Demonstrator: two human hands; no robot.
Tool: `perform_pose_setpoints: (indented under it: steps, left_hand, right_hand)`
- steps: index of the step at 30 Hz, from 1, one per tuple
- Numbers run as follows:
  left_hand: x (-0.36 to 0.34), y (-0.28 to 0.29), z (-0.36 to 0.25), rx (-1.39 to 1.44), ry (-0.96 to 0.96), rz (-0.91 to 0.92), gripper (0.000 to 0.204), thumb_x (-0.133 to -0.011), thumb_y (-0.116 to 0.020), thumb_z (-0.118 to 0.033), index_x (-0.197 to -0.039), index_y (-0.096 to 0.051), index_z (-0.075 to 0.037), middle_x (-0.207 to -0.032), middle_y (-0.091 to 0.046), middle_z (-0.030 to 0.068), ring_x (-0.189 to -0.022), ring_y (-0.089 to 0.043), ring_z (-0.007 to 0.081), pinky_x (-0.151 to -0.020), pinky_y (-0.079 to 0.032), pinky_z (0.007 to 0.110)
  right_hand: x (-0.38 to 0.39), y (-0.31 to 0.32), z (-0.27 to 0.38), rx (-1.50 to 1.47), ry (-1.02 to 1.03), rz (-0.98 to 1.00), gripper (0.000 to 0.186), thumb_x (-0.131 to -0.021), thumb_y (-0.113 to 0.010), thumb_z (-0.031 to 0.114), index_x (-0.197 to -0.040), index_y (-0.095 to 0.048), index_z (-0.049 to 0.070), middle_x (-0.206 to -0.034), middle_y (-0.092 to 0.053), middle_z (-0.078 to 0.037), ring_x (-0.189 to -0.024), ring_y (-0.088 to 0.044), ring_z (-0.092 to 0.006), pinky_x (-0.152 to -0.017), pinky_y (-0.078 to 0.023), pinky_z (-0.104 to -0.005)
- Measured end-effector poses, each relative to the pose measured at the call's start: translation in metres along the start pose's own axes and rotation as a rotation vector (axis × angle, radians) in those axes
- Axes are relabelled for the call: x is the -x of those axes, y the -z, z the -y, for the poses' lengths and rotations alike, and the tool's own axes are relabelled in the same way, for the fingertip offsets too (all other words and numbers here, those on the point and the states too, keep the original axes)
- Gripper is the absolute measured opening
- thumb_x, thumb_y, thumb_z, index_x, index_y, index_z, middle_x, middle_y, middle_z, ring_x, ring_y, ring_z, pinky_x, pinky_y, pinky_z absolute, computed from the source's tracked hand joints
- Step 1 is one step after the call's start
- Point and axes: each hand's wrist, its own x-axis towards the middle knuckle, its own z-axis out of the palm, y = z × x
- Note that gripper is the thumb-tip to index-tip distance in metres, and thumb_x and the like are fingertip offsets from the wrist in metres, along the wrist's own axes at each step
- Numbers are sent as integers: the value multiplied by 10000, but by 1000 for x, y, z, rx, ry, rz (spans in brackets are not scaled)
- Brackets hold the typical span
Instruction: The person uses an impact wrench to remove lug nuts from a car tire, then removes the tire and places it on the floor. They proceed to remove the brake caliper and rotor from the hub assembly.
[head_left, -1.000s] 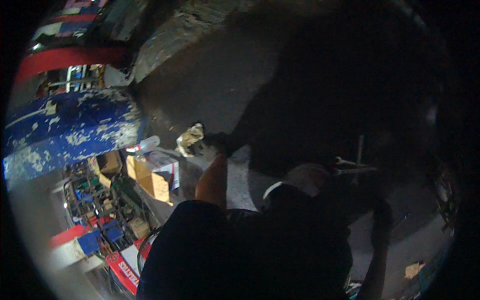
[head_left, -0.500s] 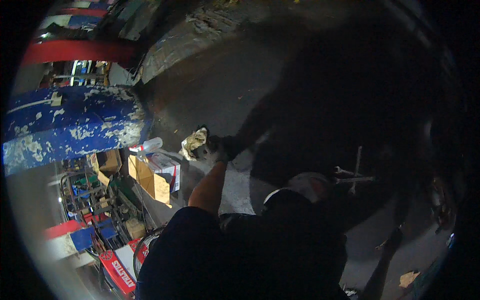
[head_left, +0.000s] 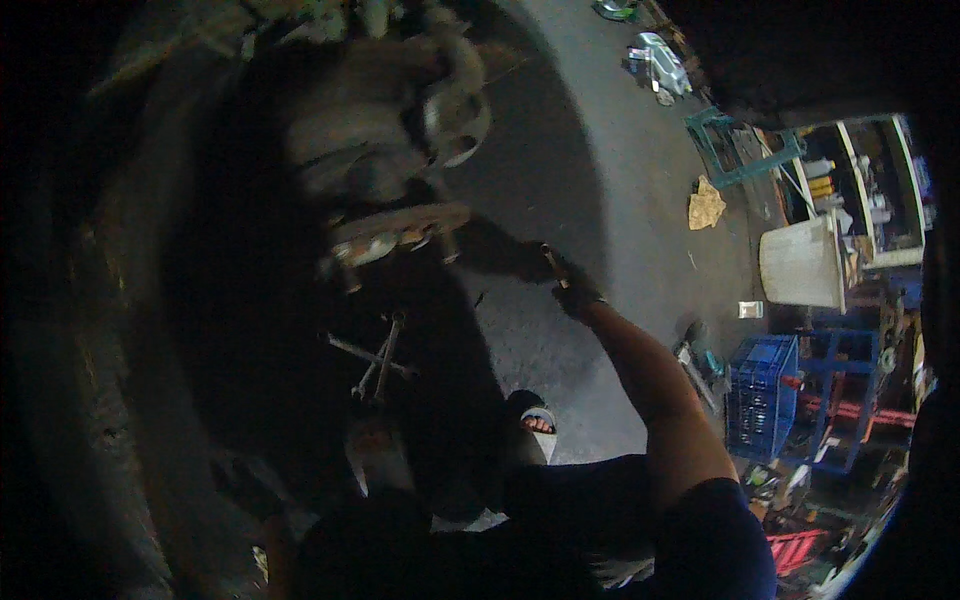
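My right hand point(head_left: 580, 292), in a dark glove, is stretched out over the floor. It is closed on a slim metal piece point(head_left: 554, 265) whose exact kind I cannot make out. My left hand point(head_left: 245, 483) is low at the left, deep in shadow, its fingers too dark to read. In front of me is a round, rusty metal hub-like part point(head_left: 400, 228) with studs projecting from it. Crossed wrenches point(head_left: 382, 358) lie on the dark floor between that part and my feet.
At right are a blue plastic crate point(head_left: 762, 395), a white bucket point(head_left: 800, 262) and shelves point(head_left: 870, 190) with bottles. A crumpled tan piece point(head_left: 706, 204) lies on the floor near a teal metal frame point(head_left: 735, 155). My sandalled foot point(head_left: 537, 424) is below the right hand.
The view has swung right, bringing the hub-like part, crate and bucket into sight. The pale crumpled cloth by my left hand, the cardboard box and the blue beam have left the picture.
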Motion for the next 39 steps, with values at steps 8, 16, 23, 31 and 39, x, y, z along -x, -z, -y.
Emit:
perform_pose_setpoints:
  steps: [8, 16, 23, 31, 39]
  left_hand:
    - [2, -27, -288, 261, -673, 211, 430, -1009, -621, -321, -1329, -645, -35, -1315, -664, 170, -1238, -618, 335, -1069, -477, 451]
    - [-23, -131, -525, 146, -1436, 506, 359, -1012, -622, -244, -1304, -672, -42, -1302, -669, 199, -1227, -633, 377, -1051, -499, 461]
    - [-90, -231, -550, -603, -1705, 459, 602, -923, -632, -207, -1464, -498, 22, -1489, -532, 266, -1329, -558, 427, -1124, -463, 480]
    - [-79, -234, -536, -593, -1458, 546, 547, -1055, -528, -303, -1543, -470, -64, -1487, -578, 210, -1369, -547, 394, -1164, -425, 466]
    - [-66, -260, -553, -639, -1414, 506, 535, -1056, -520, -296, -1543, -480, -80, -1451, -597, 219, -1328, -565, 407, -1136, -437, 475]
  right_hand:
    - [15, 15, 32, -501, -80, 87, 523, -1015, -584, 240, -1528, -488, 285, -1314, -690, -191, -1187, -685, -392, -930, -565, -493]
    - [-27, 173, 120, -307, 242, -488, 313, -1006, -568, 214, -1280, -691, 126, -1119, -725, -236, -1060, -698, -431, -884, -555, -532]
    - [-15, 397, 253, 153, 696, -710, 295, -943, -609, 260, -1159, -752, 120, -1087, -762, -177, -977, -732, -393, -825, -579, -507]
    - [-3, 433, 311, 626, 766, -809, 295, -942, -634, 336, -1170, -785, 223, -1025, -791, -89, -969, -759, -317, -829, -597, -462]
    - [19, 413, 307, 256, 736, -870, 400, -926, -602, 326, -1255, -752, 155, -1274, -724, -123, -1201, -674, -325, -1029, -509, -488]
